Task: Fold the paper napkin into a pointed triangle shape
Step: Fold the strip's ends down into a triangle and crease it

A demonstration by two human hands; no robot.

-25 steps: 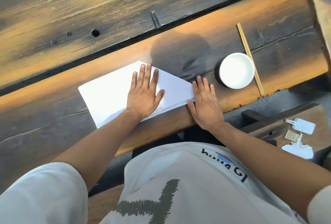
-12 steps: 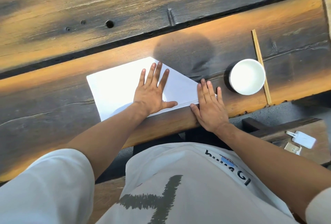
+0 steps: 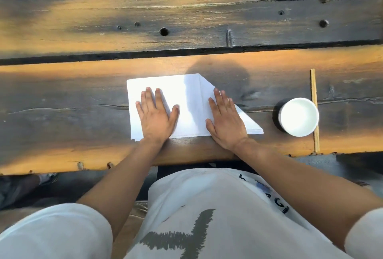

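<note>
Near the table's [image 3: 62,97] front edge, the paper napkin [image 3: 186,101] lies flat with its right corner folded. Left hand [image 3: 155,118] and right hand [image 3: 226,122] press it, fingers straight, gripping nothing. Thin layers — probably several, hard to tell — could slide and skew the crease.

One head-worn camera looks steeply down, close over the wooden table [image 3: 62,97].
</note>
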